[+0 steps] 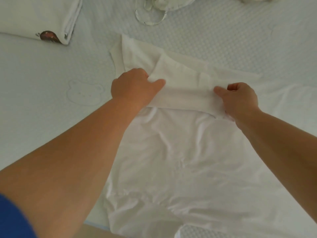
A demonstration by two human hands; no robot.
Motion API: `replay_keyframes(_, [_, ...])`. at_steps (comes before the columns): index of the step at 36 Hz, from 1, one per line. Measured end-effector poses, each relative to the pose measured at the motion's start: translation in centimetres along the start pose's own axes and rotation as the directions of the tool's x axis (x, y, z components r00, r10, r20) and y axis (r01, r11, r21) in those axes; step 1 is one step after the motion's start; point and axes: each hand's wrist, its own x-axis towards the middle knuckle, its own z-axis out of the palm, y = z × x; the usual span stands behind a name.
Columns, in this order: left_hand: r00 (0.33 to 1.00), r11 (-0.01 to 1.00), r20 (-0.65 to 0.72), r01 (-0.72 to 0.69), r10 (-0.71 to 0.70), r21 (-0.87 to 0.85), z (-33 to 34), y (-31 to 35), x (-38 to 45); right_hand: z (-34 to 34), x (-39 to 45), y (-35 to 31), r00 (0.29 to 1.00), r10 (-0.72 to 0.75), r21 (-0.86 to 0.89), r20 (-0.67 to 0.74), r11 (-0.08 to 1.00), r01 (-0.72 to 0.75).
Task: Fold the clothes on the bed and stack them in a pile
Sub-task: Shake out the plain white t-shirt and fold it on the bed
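Nearest me, a blue sleeve (12, 219) shows at the lower left corner. A white shirt (171, 160) lies spread and wrinkled on the pale bed (51, 117), reaching from the near edge up toward the middle. Both bare arms stretch out over it. The left hand (132, 86) grips one end of a turned-over band of the shirt, fingers (157, 83) curled round the cloth; the right hand (240, 98) pinches the other end (thumb on top, the rest tucked under). Beyond them the shirt's far part lies flat. Farther off at the left sits a folded pile (37, 18) with a dark brown print, and crumpled clothes (154, 9) lie at the far edge.
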Motion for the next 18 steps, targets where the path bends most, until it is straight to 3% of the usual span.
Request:
replay_keyframes(2, [0.995,0.998,0.090,0.048,-0.052,0.042,-0.2,1.4,1.4,0.2,0.3,-0.2,0.998,-0.040,-0.027,-0.038,0.999,0.039])
replay_keyframes(6, [0.974,0.982,0.188,0.152,-0.129,-0.112,-0.8,3.2,3.5,0.5,0.2,-0.3,0.991,-0.110,-0.017,-0.078,0.994,0.109])
replay_keyframes(8, [0.989,0.958,0.100,0.131,-0.108,-0.255,-1.0,3.1,3.8,0.3,0.1,-0.4,0.976,-0.187,-0.025,-0.112,0.982,0.186])
replay_keyframes(10, [0.995,0.919,-0.080,0.025,-0.062,-0.394,-1.1,2.8,3.1,0.1,0.1,-0.5,0.959,-0.238,-0.015,-0.155,0.971,0.238])
replay_keyframes(12, [0.971,0.900,-0.235,-0.059,-0.050,-0.431,-0.6,2.5,2.0,0.0,0.3,-0.5,0.951,-0.254,-0.014,-0.178,0.967,0.256])
replay_keyframes(16, [0.955,0.941,-0.286,-0.022,-0.081,-0.338,1.1,2.2,0.7,0.1,0.8,-1.2,0.962,-0.243,-0.099,-0.126,0.968,0.232])
replay_keyframes(18, [0.943,0.983,-0.332,-0.085,0.026,-0.164,1.8,2.1,0.3,0.2,0.6,-1.5,0.951,-0.282,-0.182,-0.129,0.949,0.256])
